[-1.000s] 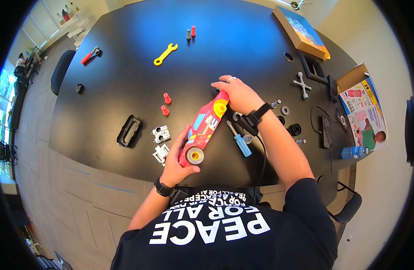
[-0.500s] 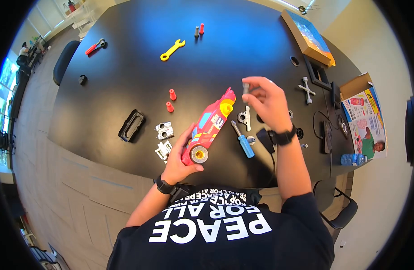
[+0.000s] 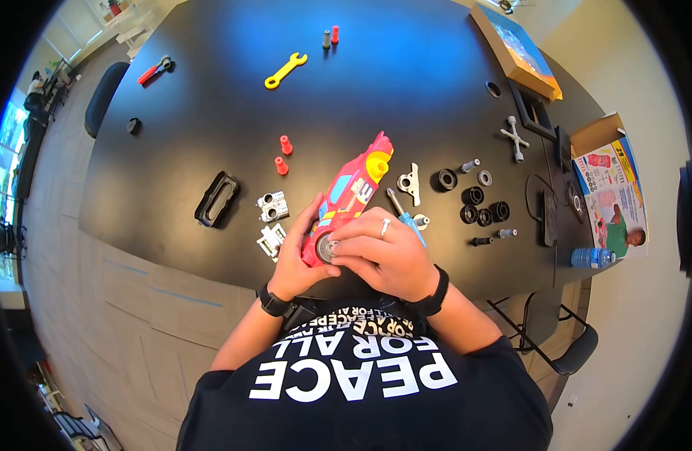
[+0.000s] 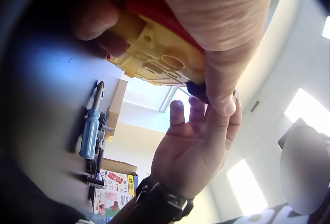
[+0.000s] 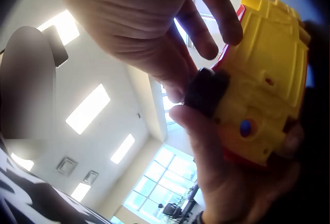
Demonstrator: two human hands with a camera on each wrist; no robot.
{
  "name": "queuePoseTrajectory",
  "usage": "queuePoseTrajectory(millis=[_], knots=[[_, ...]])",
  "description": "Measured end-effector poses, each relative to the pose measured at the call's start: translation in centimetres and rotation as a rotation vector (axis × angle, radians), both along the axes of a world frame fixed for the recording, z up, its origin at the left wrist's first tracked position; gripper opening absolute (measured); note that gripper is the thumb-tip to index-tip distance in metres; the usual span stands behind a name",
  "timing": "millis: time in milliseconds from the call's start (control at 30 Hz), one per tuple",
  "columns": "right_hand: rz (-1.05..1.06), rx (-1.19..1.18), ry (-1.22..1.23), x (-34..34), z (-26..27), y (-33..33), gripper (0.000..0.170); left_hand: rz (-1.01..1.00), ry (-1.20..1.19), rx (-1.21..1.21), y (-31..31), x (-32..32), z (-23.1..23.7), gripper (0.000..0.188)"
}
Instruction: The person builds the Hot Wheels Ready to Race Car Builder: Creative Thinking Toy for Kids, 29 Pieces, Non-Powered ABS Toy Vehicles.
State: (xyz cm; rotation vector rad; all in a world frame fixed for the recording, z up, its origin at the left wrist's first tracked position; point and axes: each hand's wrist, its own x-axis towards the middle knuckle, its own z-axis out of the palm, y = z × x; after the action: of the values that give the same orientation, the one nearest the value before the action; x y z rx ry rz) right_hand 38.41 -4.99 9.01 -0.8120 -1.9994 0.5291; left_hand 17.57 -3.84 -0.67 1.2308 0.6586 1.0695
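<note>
Indoors — black table (image 3: 395, 90), carpeted floor (image 3: 151, 316) — left grip (image 3: 292, 267) holds red car (image 3: 347, 194), right grip (image 3: 391, 252) pinches its wheel (image 3: 325, 249).

1. The toy race car (image 3: 356, 179) is coloured red, with a blue window (image 3: 340, 186) and a yellow underside (image 5: 273, 48).
2. Right of the toy race car, a screwdriver (image 3: 410, 221) is handled in blue.
3. Beyond it, a combination wrench (image 3: 285, 71) is coloured yellow.

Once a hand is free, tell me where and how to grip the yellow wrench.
Probably best pinched across the slim middle of its shaft, from above: the yellow wrench lies flat on the table, with bare surface along both sides.
</note>
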Motion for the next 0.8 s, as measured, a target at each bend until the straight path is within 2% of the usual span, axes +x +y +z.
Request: queuePoseTrajectory(millis=[133,167,200,267,300,367,400,467,600,700,767,800], knots=[[-0.127,-0.048,-0.169,1.2,3.3,-0.9,0.020,0.019,-0.119,-0.202,-0.4,-0.1,-0.1,0.143],[-0.113,-0.190,-0.100,1.9,2.9,-1.6,0.021,0.032,-0.054,-0.099,-0.2,0.0,-0.4,0.143],[-0.119,-0.193,-0.102,2.6,2.5,-2.1,0.021,0.042,0.010,0.004,0.0,0.1,-0.7,0.144],[-0.424,-0.304,-0.066,4.1,1.6,-3.1,0.022,0.034,0.016,-0.006,-0.1,0.0,-0.3,0.145],[-0.428,-0.305,-0.072,5.1,0.8,-3.5,0.022,0.038,-0.005,-0.016,-0.1,0.0,-0.4,0.145],[-0.631,-0.311,-0.255,6.7,-1.0,-4.1,0.026,0.045,-0.035,-0.033,0.0,0.2,-0.4,0.146],[-0.637,-0.314,-0.257,6.9,-1.7,-4.4,0.026,0.039,-0.037,-0.036,0.1,0.3,-0.6,0.146],[-0.664,-0.106,-0.352,7.2,-2.8,-5.1,0.029,0.038,-0.010,0.025,0.2,0.4,-0.9,0.147],[-0.719,-0.223,-0.381,7.3,-5.4,-6.0,0.030,0.045,0.040,0.068,0.3,0.5,-0.9,0.146],[-0.723,-0.291,-0.303,7.0,-6.6,-6.4,0.026,0.104,0.073,0.112,0.1,0.4,-0.8,0.143],[-0.716,-0.302,-0.017,6.3,-5.0,-6.6,0.024,0.140,0.083,0.127,0.0,0.5,-0.6,0.141],[-0.692,-0.220,-0.029,6.8,-3.7,-6.6,0.027,0.161,0.091,0.138,0.0,0.5,-0.5,0.139]])
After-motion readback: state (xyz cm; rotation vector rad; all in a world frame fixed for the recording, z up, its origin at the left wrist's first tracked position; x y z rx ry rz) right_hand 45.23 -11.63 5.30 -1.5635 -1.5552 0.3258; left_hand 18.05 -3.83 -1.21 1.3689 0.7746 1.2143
